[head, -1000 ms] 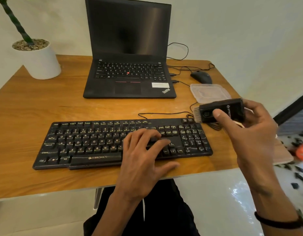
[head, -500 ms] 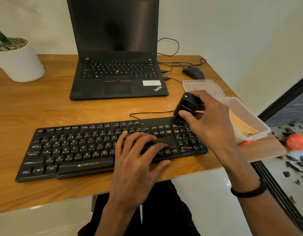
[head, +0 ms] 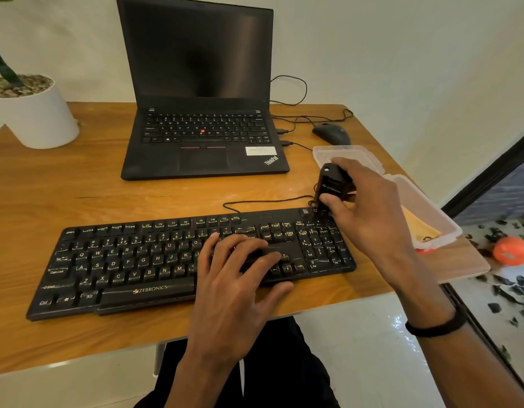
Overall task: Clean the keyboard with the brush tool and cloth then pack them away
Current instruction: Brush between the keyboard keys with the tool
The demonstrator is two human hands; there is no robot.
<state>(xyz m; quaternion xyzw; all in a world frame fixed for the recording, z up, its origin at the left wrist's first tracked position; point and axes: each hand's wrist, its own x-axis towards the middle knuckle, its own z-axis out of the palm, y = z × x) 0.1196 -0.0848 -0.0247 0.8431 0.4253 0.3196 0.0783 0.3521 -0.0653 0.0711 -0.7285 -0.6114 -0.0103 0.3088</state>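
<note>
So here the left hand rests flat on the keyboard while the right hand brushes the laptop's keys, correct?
Not quite. In the head view the right hand holds the brush tool at the far right corner of the keyboard, not the laptop. The left hand does rest flat on it.

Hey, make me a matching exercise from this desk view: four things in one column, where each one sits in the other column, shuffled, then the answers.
Things
1. black brush tool
2. white plant pot
3. black computer mouse
4. yellow cloth

Places
A. far left of the wooden table
B. inside the clear plastic box
C. gripped in the right hand, at the black keyboard's far right corner
D. right of the black laptop

Pairs: 1-C, 2-A, 3-D, 4-B
</note>
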